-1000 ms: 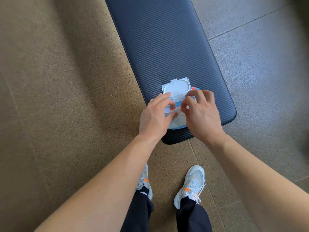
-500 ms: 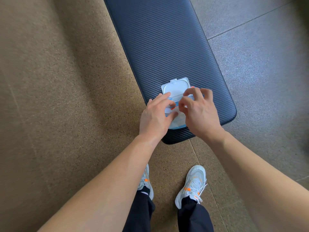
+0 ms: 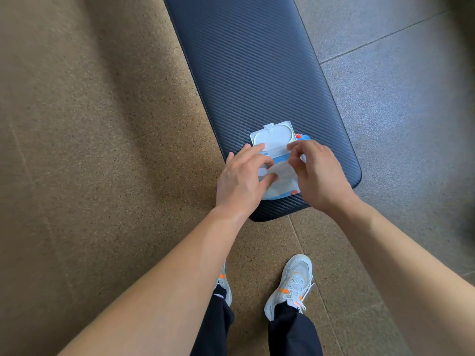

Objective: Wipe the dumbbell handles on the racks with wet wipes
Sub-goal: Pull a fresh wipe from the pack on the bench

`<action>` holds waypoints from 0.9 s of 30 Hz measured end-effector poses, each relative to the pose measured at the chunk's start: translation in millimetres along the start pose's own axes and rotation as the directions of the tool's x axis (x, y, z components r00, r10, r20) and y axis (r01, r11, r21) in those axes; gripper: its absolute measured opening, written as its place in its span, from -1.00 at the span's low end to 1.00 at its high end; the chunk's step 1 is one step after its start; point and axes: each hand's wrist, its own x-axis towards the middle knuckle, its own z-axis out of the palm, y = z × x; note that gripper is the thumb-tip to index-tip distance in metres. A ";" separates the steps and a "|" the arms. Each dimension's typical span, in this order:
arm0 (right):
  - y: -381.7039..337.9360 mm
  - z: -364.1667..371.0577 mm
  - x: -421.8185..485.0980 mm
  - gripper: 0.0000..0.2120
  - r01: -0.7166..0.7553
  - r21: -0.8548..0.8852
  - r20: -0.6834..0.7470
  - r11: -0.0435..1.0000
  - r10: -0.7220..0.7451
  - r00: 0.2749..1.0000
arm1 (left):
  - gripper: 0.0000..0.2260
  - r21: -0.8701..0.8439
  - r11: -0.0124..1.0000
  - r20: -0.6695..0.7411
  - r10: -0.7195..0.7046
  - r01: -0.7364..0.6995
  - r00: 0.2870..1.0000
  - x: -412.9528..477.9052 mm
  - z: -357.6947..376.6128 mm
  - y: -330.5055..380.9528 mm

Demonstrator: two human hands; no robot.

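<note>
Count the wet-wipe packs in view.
1: a blue-and-white soft wet-wipe pack, white flip lid open, lying on the near end of the black padded bench under the left hand and right hand. None elsewhere in view.

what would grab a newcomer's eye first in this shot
A pack of wet wipes with its white lid flipped open lies at the near end of a dark padded bench. The left hand presses it flat while the right hand pinches at its opening. Below, pale shoes with orange marks stand on the brown floor.
</note>
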 end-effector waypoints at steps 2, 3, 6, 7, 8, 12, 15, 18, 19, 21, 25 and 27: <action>-0.2 -1.9 0.5 -0.96 -0.027 0.015 -0.009 1.000 0.027 1.000 | -0.82 -0.003 1.000 0.001 -0.010 0.010 1.000 0.0 0.3 0.7; 0.0 -2.5 0.2 -0.97 -0.021 0.009 -0.013 1.000 0.021 1.000 | -0.82 -0.007 1.000 0.000 -0.016 0.016 1.000 -0.2 0.6 0.9; -2.3 -8.0 0.1 -0.89 0.040 -0.032 -0.014 0.999 -0.040 0.999 | -0.81 -0.011 1.000 -0.001 -0.019 0.019 1.000 0.1 1.4 1.2; -3.6 -11.0 0.1 -0.84 0.059 -0.035 0.013 0.998 -0.059 0.998 | -0.80 -0.008 1.000 -0.001 -0.017 0.017 1.000 0.3 1.5 1.0; -5.2 -13.7 0.3 -0.78 0.074 -0.043 0.047 0.996 -0.072 0.996 | -0.80 -0.005 1.000 -0.001 -0.016 0.016 1.000 0.7 1.6 0.7; -5.2 -11.2 1.6 -0.92 0.085 -0.133 0.076 0.988 -0.075 0.994 | -0.80 -0.001 1.000 -0.003 -0.016 0.016 1.000 0.7 1.4 1.3; -6.4 -9.1 3.0 -0.95 0.073 -0.160 0.084 0.984 -0.060 0.995 | -0.81 0.001 1.000 -0.002 -0.016 0.016 1.000 0.1 0.7 2.0; -7.5 -12.9 1.9 -0.95 0.054 -0.115 0.073 0.992 -0.046 0.996 | -0.81 0.006 1.000 -0.001 -0.025 0.025 1.000 0.2 0.9 2.3; -7.6 -15.4 0.8 -0.96 0.018 -0.068 0.064 0.998 -0.013 0.998 | -0.81 0.004 1.000 -0.001 -0.030 0.030 1.000 0.1 1.1 2.6; -6.5 -19.7 -2.4 -0.95 -0.062 0.049 0.055 0.997 0.059 0.997 | -0.79 0.001 0.999 0.001 -0.037 0.037 0.999 -0.2 1.6 3.9; -2.9 -22.2 -3.4 -0.92 -0.172 0.116 0.054 0.978 0.166 0.985 | -0.80 0.006 0.999 0.003 -0.034 0.034 0.999 0.5 2.7 4.1; -7.6 -24.5 -1.7 -0.83 -0.151 0.099 0.066 0.984 0.145 0.987 | -0.80 0.001 1.000 0.000 -0.031 0.031 1.000 0.9 3.3 2.9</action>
